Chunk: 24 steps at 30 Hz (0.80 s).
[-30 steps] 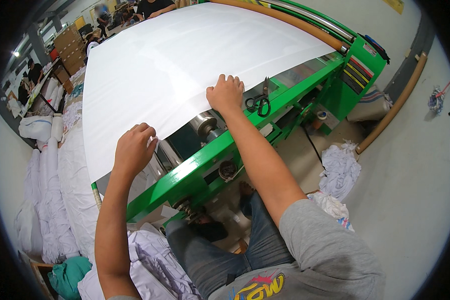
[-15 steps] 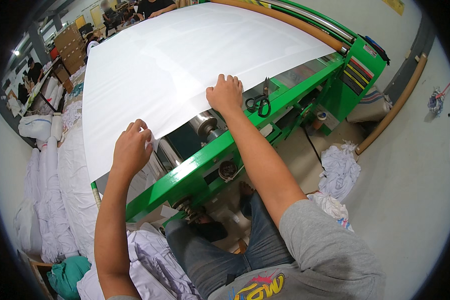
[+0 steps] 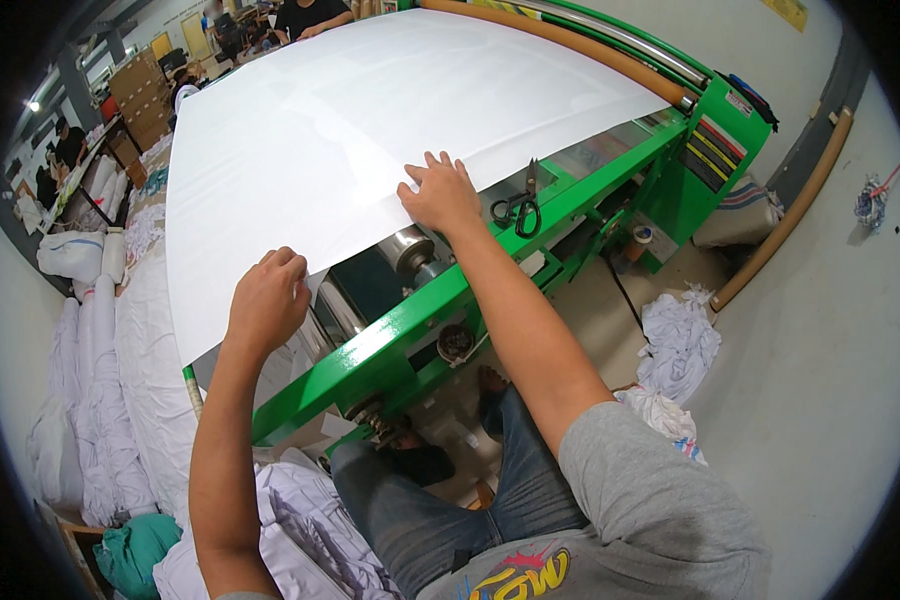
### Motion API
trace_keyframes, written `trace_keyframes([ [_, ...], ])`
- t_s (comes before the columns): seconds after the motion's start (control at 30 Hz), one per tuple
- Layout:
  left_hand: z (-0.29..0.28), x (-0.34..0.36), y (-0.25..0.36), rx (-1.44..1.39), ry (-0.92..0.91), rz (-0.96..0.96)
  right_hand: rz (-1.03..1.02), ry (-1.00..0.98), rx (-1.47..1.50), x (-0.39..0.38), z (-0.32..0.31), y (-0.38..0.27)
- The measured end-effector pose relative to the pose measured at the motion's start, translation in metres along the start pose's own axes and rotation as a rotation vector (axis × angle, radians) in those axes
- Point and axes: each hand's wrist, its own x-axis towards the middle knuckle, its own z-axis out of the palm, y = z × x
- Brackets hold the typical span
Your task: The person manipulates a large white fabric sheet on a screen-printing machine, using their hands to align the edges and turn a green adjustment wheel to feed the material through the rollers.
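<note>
My left hand (image 3: 270,295) has its fingers curled and pinched on the near edge of a large white sheet (image 3: 340,120), at its lower left. My right hand (image 3: 440,195) lies on the sheet farther right, fingers spread apart, near its edge. Black scissors (image 3: 523,210) rest just right of that hand on the green machine frame (image 3: 370,350). Metal rollers (image 3: 402,248) show below the sheet's edge between my hands.
A brown roller (image 3: 650,75) runs along the machine's back. A cardboard tube (image 3: 795,210) leans by the right wall above white cloth (image 3: 675,340). White fabric rolls (image 3: 95,400) line the left, with cardboard boxes (image 3: 140,95) beyond. Co-workers (image 3: 310,15) are in the background.
My right hand has shifted slightly left along the sheet and its fingers have spread. My left hand rose a little, then came down again, its fingers curling at the edge.
</note>
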Motion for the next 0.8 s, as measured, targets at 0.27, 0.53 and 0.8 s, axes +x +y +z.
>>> trace_keyframes([
  [0.27,-0.001,-0.001,-0.001,0.0,0.012,0.006,0.019,-0.035,-0.031,0.002,-0.01,-0.007],
  [0.53,-0.003,-0.001,0.001,-0.012,-0.033,-0.02,0.093,0.009,0.032,0.002,-0.016,-0.01],
  [0.8,-0.002,-0.001,0.001,-0.014,-0.031,-0.001,0.153,0.103,0.023,0.005,-0.012,-0.008],
])
